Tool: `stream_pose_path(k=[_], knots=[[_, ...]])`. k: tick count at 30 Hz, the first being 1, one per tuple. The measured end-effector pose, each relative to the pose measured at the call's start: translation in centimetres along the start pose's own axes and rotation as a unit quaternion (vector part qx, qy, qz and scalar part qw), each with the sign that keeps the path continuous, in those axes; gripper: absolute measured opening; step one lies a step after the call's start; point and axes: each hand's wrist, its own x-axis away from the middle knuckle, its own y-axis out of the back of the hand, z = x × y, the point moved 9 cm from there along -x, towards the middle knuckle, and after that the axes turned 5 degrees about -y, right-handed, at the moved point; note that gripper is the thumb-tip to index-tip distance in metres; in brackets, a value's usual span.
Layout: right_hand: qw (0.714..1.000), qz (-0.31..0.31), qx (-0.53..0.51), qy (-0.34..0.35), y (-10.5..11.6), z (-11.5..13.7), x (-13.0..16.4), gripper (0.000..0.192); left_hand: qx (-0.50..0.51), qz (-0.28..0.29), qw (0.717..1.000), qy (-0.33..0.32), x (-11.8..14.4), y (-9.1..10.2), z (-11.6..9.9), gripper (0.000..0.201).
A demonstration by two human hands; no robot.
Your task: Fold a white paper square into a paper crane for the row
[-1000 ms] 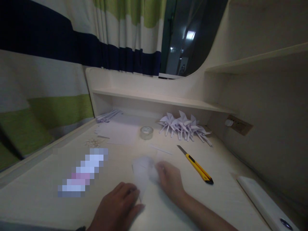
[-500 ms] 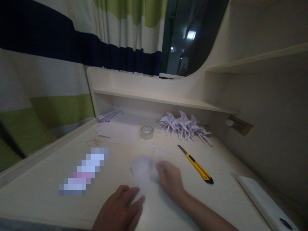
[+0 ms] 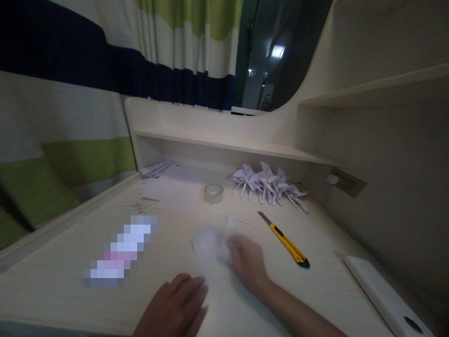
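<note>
A small folded white paper piece (image 3: 207, 248) lies on the pale desk (image 3: 63, 276) in front of me. My right hand (image 3: 248, 264) pinches its right edge with the fingertips. My left hand (image 3: 175, 306) lies flat at the bottom of the view, its fingertips pressing the paper's near tip. The paper is blurred and its exact shape is hard to make out.
A yellow utility knife (image 3: 286, 241) with its blade out lies right of my hands. Farther back are a tape roll (image 3: 213, 193), a pile of folded paper pinwheels (image 3: 268, 185), white sheets (image 3: 171, 192) and paper strips (image 3: 156, 168). A white flat object (image 3: 380, 292) sits at the right edge.
My left hand has slid slightly toward me along the paper's near tip. My right hand stays on the paper's right edge.
</note>
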Motion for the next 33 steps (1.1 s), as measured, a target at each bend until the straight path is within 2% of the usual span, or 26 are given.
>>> stream_pose_path(k=[7, 18, 24, 30, 33], knots=[[1.000, -0.002, 0.005, 0.002, -0.1, -0.2, 0.0, 0.019, 0.012, 0.014, 1.000, 0.010, -0.5, 0.2, -0.1, 0.029], [1.000, -0.002, -0.006, 0.010, 0.0, 0.0, 0.1, 0.017, 0.038, -0.019, 0.999, 0.018, -0.3, 0.3, 0.1, 0.029], [1.000, -0.004, 0.003, 0.009, -0.1, -0.1, 0.1, 0.017, 0.057, -0.002, 0.998, 0.001, -0.4, 0.0, -0.4, 0.029], [1.000, -0.004, 0.005, 0.008, 0.0, -0.2, 0.0, 0.017, 0.053, 0.042, 0.998, -0.014, 0.2, -1.1, -0.7, 0.046], [1.000, -0.008, 0.006, 0.016, 0.0, -0.1, -0.1, 0.018, 0.066, 0.049, 0.997, -0.009, 0.3, -1.2, -0.8, 0.042]])
